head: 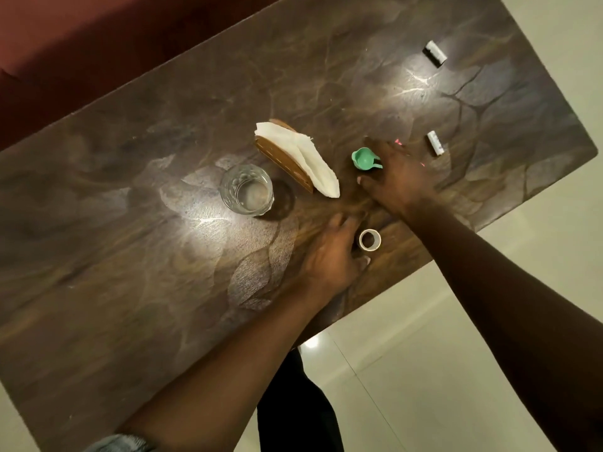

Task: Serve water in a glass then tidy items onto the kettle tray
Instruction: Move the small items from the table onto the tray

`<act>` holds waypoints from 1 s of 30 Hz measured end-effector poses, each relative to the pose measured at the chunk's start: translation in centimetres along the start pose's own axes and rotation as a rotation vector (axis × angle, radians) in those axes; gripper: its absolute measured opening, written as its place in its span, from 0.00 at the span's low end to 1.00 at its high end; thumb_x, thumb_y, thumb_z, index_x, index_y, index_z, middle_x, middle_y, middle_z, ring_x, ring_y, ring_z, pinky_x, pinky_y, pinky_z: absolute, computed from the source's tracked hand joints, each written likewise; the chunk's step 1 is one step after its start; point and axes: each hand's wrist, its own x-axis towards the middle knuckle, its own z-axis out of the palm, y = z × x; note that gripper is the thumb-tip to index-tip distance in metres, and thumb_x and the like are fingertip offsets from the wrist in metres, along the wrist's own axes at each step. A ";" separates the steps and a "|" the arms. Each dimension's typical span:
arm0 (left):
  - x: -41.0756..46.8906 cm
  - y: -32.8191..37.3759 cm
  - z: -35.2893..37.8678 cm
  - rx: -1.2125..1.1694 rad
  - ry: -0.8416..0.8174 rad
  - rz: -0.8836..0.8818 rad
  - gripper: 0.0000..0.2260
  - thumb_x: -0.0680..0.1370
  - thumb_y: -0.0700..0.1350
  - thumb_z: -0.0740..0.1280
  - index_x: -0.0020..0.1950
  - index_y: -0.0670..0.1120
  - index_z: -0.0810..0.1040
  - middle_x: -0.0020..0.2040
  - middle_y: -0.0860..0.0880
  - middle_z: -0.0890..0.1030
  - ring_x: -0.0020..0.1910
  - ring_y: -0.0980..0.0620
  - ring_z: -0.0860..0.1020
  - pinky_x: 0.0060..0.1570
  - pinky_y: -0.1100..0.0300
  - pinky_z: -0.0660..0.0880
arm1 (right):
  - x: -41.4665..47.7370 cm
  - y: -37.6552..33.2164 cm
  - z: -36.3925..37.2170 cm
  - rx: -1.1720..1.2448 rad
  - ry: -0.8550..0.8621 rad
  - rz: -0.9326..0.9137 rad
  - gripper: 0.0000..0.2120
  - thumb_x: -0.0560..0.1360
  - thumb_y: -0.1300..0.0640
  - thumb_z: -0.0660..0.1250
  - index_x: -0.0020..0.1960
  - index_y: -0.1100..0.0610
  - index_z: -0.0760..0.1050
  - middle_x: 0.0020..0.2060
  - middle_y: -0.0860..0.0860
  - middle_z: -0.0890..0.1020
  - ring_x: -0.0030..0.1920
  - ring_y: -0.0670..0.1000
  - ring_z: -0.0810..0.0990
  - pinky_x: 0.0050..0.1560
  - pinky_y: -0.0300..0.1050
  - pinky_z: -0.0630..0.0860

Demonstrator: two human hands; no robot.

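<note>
A clear glass [247, 190] with water in it stands upright on the dark wooden table [130, 256]. To its right is a wooden holder [283, 163] with white napkins [305, 156]. My right hand [396, 176] lies flat on the table with fingers spread, right beside a small green cup [363, 158]; it covers something pink. My left hand [331, 256] rests open on the table, touching a small white roll of tape [370, 239]. No kettle or tray is in view.
Two small white packets lie at the table's far right, one [434, 53] near the corner and one [435, 142] just beyond my right hand. The table's edge runs close under my left hand, with pale tiled floor [456, 370] below. A red sofa [65, 44] borders the far side.
</note>
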 end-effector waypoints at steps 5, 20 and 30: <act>1.3 0.3 0.7 0.011 -0.003 0.023 0.29 0.70 0.48 0.81 0.70 0.49 0.77 0.67 0.46 0.76 0.61 0.43 0.80 0.57 0.52 0.80 | 1.4 -0.3 0.8 -0.098 -0.074 -0.038 0.33 0.75 0.56 0.74 0.79 0.51 0.71 0.72 0.52 0.78 0.71 0.61 0.75 0.70 0.54 0.73; -3.7 -2.1 -5.5 -0.069 0.154 0.028 0.21 0.72 0.49 0.79 0.62 0.44 0.81 0.60 0.47 0.79 0.58 0.46 0.79 0.58 0.49 0.78 | -5.3 -5.0 -0.9 0.009 0.191 0.037 0.24 0.78 0.52 0.73 0.72 0.52 0.74 0.63 0.52 0.83 0.62 0.57 0.82 0.53 0.50 0.78; -15.3 -7.6 -17.5 -0.124 0.286 -0.083 0.19 0.72 0.51 0.78 0.61 0.49 0.81 0.56 0.53 0.80 0.52 0.51 0.81 0.52 0.50 0.81 | -13.6 -18.0 -0.1 0.190 0.226 -0.067 0.23 0.79 0.51 0.75 0.72 0.52 0.73 0.63 0.54 0.83 0.61 0.57 0.82 0.59 0.58 0.82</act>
